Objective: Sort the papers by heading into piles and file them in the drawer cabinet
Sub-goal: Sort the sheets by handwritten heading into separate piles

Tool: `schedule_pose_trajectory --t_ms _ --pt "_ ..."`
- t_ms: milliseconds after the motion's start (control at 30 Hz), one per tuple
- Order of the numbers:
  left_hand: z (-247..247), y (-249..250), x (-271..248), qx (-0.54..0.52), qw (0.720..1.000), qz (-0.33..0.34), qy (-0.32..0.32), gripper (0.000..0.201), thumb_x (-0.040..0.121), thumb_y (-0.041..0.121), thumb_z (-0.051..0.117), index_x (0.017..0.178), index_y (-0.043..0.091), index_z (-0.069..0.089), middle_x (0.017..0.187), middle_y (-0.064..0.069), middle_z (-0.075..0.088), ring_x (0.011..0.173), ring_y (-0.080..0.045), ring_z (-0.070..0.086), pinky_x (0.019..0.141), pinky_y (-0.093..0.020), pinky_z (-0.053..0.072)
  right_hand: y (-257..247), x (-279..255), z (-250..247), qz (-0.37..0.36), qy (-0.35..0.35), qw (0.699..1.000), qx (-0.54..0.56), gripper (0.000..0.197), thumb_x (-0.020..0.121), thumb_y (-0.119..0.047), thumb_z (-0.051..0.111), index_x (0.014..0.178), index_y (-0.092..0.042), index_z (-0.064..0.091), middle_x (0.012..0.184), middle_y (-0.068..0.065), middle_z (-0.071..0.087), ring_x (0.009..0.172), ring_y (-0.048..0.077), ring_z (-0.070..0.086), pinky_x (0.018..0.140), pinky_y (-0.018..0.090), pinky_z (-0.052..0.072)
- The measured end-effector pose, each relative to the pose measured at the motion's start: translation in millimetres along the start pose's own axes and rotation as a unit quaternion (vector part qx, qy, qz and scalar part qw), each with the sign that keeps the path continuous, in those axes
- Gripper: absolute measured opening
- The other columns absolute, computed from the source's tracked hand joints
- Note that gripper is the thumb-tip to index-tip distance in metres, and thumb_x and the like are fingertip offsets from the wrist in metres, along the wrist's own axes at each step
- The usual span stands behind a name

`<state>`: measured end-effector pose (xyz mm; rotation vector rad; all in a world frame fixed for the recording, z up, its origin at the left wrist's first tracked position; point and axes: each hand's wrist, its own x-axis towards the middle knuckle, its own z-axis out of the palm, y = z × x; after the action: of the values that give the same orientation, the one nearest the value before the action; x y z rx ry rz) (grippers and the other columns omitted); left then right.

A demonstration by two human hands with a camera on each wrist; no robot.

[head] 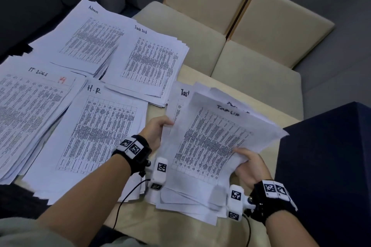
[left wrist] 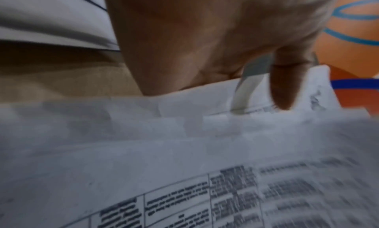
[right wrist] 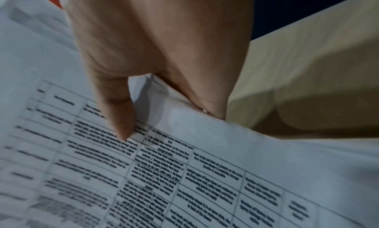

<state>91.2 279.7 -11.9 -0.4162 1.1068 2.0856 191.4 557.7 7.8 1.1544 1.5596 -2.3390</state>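
I hold a loose stack of unsorted papers (head: 210,142) above the table; its top sheet is headed "Task List". My left hand (head: 158,128) grips the stack's left edge, thumb (left wrist: 285,88) on top of the sheets (left wrist: 184,158). My right hand (head: 247,164) pinches the lower right edge, thumb (right wrist: 121,118) pressed on the printed table of the top sheet (right wrist: 184,174). Sorted piles lie to the left: "Admin" (head: 86,38), "Task List" (head: 148,62), "IT Logs" (head: 30,112) and "H-R" (head: 94,134).
A light wooden table (head: 200,74) carries the piles. Beige cushioned chairs (head: 241,32) stand beyond its far edge. A dark blue cabinet (head: 329,166) rises at the right, close to my right hand. A black cable (head: 124,200) trails from my left wrist.
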Motion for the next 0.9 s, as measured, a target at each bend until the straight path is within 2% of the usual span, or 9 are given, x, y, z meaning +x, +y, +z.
schedule_pose_trajectory --t_ms 67,133,200,367,500,600,667,767,900 --pt "5 -1 -1 0.048 0.999 0.007 -0.016 0.058 0.074 0.034 0.076 0.121 0.002 0.064 0.115 -0.012 0.069 0.101 -0.026 0.067 0.096 -0.043 0.048 -6 1 7 -0.013 0.007 1.000 -0.017 0.042 0.063 0.003 0.076 0.103 0.010 0.063 0.097 0.021 0.068 0.098 0.039 0.063 0.081 0.049 0.055" --pt "14 0 0 0.130 0.991 0.019 -0.018 0.085 0.068 0.050 0.084 0.135 0.007 0.053 0.122 -0.009 0.067 0.114 -0.025 0.062 0.107 -0.052 0.041 -15 -8 19 -0.035 0.007 0.999 -0.032 0.029 0.070 0.009 0.069 0.098 0.007 0.061 0.086 0.016 0.067 0.089 0.036 0.063 0.065 0.038 0.056" --pt "29 7 -2 0.204 0.978 0.035 -0.037 0.087 0.065 0.040 0.090 0.137 0.015 0.050 0.126 -0.006 0.066 0.120 -0.023 0.060 0.106 -0.055 0.041 -26 -20 32 -0.068 -0.024 0.997 -0.024 0.037 0.076 0.011 0.065 0.112 0.005 0.062 0.099 0.017 0.073 0.096 0.036 0.069 0.069 0.037 0.059" --pt "75 57 -28 0.260 0.952 0.118 -0.108 0.040 0.079 0.004 0.073 0.117 0.004 0.061 0.107 -0.009 0.073 0.098 -0.021 0.071 0.079 -0.032 0.056 -69 -53 61 -0.214 -0.021 0.976 -0.042 0.064 0.069 -0.009 0.081 0.129 -0.006 0.060 0.124 0.011 0.069 0.118 0.027 0.064 0.103 0.046 0.047" --pt "84 79 -35 0.272 0.934 0.223 -0.058 0.033 0.078 0.001 0.072 0.109 -0.007 0.062 0.114 -0.023 0.066 0.107 -0.034 0.064 0.094 -0.050 0.053 -90 -78 70 -0.281 0.012 0.958 -0.058 0.047 0.078 -0.007 0.075 0.123 -0.010 0.064 0.111 -0.001 0.074 0.104 0.012 0.070 0.088 0.027 0.054" --pt "80 75 -34 0.291 0.915 0.277 -0.043 0.045 0.077 -0.010 0.063 0.118 0.007 0.060 0.116 -0.005 0.064 0.102 -0.015 0.065 0.085 -0.033 0.056 -79 -84 75 -0.290 0.038 0.948 -0.126 0.030 0.080 -0.009 0.077 0.109 -0.012 0.071 0.105 0.002 0.075 0.099 0.016 0.071 0.086 0.028 0.056" --pt "72 64 -28 0.295 0.917 0.266 -0.009 0.052 0.075 -0.009 0.064 0.122 0.010 0.052 0.122 -0.007 0.059 0.108 -0.019 0.061 0.085 -0.031 0.055 -65 -80 75 -0.256 0.052 0.954 -0.147 0.024 0.082 -0.012 0.077 0.103 -0.014 0.068 0.105 0.004 0.073 0.095 0.018 0.068 0.087 0.028 0.054" --pt "62 58 -25 0.284 0.926 0.245 0.044 0.044 0.079 0.001 0.072 0.118 0.014 0.055 0.126 -0.004 0.059 0.116 -0.022 0.059 0.097 -0.041 0.050 -53 -76 73 -0.202 0.117 0.954 -0.189 0.036 0.087 -0.032 0.073 0.111 -0.011 0.059 0.100 0.003 0.065 0.092 0.022 0.057 0.079 0.028 0.042" --pt "55 62 -31 0.361 0.896 0.256 0.044 0.029 0.089 0.029 0.069 0.111 0.010 0.067 0.108 -0.007 0.071 0.101 -0.022 0.065 0.090 -0.040 0.050 -64 -70 75 -0.231 0.098 0.942 -0.221 0.055 0.089 -0.047 0.066 0.093 0.006 0.052 0.081 0.012 0.049 0.075 0.023 0.046 0.058 0.031 0.032"
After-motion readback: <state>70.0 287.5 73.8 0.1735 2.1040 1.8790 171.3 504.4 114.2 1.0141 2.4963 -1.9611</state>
